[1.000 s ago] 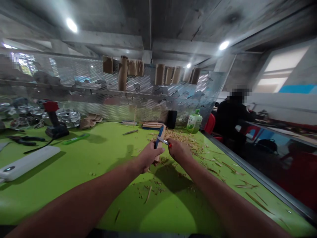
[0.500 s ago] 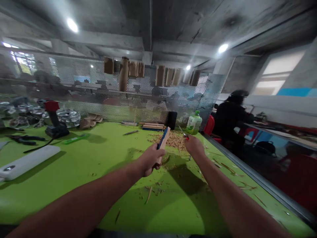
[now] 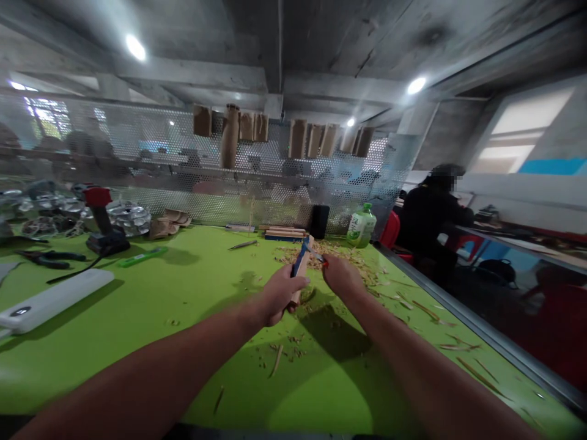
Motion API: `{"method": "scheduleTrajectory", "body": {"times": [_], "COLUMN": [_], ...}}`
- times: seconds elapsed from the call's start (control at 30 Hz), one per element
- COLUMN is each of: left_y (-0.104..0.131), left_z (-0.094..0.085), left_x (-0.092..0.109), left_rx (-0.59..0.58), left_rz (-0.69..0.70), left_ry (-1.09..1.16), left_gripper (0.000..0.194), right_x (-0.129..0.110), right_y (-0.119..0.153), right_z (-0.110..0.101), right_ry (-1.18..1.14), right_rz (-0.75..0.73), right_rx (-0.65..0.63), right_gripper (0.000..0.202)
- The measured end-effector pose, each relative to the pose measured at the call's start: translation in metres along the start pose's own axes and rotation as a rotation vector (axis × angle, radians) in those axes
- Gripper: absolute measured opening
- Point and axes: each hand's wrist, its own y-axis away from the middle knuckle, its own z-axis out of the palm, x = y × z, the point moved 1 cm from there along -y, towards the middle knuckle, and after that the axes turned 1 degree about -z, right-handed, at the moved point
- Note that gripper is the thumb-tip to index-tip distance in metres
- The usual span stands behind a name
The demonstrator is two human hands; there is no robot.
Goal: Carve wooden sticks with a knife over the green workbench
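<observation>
My left hand [image 3: 280, 294] is wrapped round the lower end of a wooden strip [image 3: 301, 269], pale on one side and dark blue on the other. The strip slants up and away from me over the bench. In my closed right hand [image 3: 342, 274] is a knife [image 3: 314, 251] with a bit of red at its grip. Its blade points left and meets or nearly meets the strip's upper part; contact is too small to confirm. Wood shavings [image 3: 287, 252] lie in a heap behind the strip, and more are scattered below it.
On the green bench [image 3: 151, 318] a cordless drill [image 3: 103, 220], pliers [image 3: 50, 258], a green cutter [image 3: 143, 256] and a white bar-shaped device [image 3: 59, 299] lie left. A green bottle [image 3: 362, 225] stands behind. A perforated metal screen [image 3: 270, 183] closes the back. A person [image 3: 431, 208] sits at right.
My right hand has moved left with the knife, bringing the blade from clear of the strip to its upper part. My left hand and the strip stay almost in place.
</observation>
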Motion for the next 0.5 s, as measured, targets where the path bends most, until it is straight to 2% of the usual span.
{"method": "scheduleTrajectory", "body": {"times": [0.1,0.17,0.23,0.33,0.5], "left_y": [0.008,0.008,0.004,-0.004,-0.011], "left_z": [0.007,0.007,0.003,-0.004,-0.006], "left_x": [0.005,0.006,0.004,0.000,-0.003], "left_rx": [-0.075,-0.064,-0.003,0.073,0.053], "left_rz": [-0.016,-0.007,-0.011,-0.026,0.046], "left_ry": [0.006,0.000,0.001,0.024,0.046], "left_gripper": [0.049,0.050,0.046,0.034,0.030], "right_x": [0.022,0.027,0.021,-0.003,-0.026], "right_y": [-0.010,-0.010,-0.005,0.008,0.020], "right_z": [-0.005,-0.007,-0.007,-0.003,-0.001], "right_ry": [-0.017,-0.046,-0.082,-0.089,-0.028], "right_rz": [0.102,0.137,0.085,-0.067,-0.142], "right_rx": [0.038,0.085,0.117,0.074,0.024], "right_gripper": [0.031,0.032,0.032,0.030,0.027]}}
